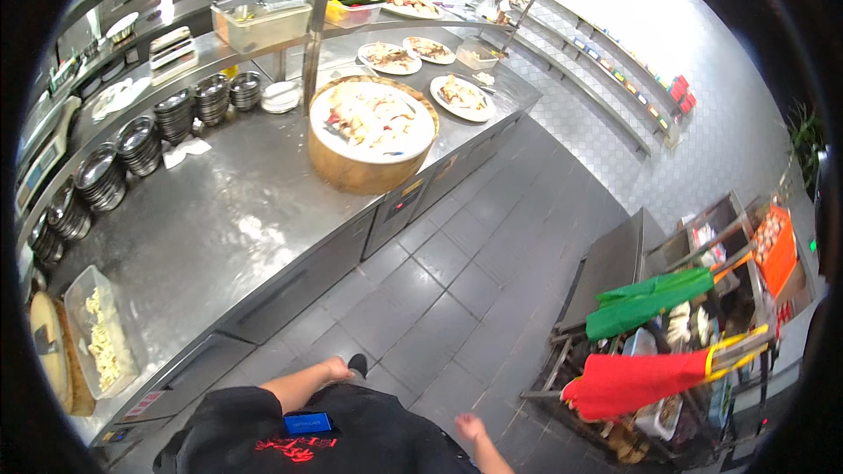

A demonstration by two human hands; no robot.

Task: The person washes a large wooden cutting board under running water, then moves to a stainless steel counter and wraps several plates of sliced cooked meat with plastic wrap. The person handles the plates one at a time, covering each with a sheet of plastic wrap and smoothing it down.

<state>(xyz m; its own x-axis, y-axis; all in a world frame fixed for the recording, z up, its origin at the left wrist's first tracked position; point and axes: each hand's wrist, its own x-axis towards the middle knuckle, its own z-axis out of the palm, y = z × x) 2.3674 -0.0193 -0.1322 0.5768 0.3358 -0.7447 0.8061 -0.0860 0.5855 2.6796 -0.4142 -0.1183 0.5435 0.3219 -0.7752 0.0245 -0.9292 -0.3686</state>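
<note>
My left hand (338, 368) hangs low in front of my body, over the tiled floor and close to the counter's front. On the other side, my right hand (471, 426) hangs at my side above the floor. Both hands look loosely curled and touch nothing that I can see; their fingers are too small and blurred to make out. Left and ahead runs a stainless steel counter (191, 224). On it a round wooden chopping block (359, 174) carries a large white plate (388, 153) of sliced food. Oval plates of similar food (461, 93) lie beyond it.
Stacked metal bowls (102, 178) line the counter's back. A clear plastic tub (125, 359) of pale cut food stands near a round board (49, 349). To my right, red (639, 382) and green aprons (649, 303) hang on a cluttered rack. Grey floor tiles (421, 289) lie between.
</note>
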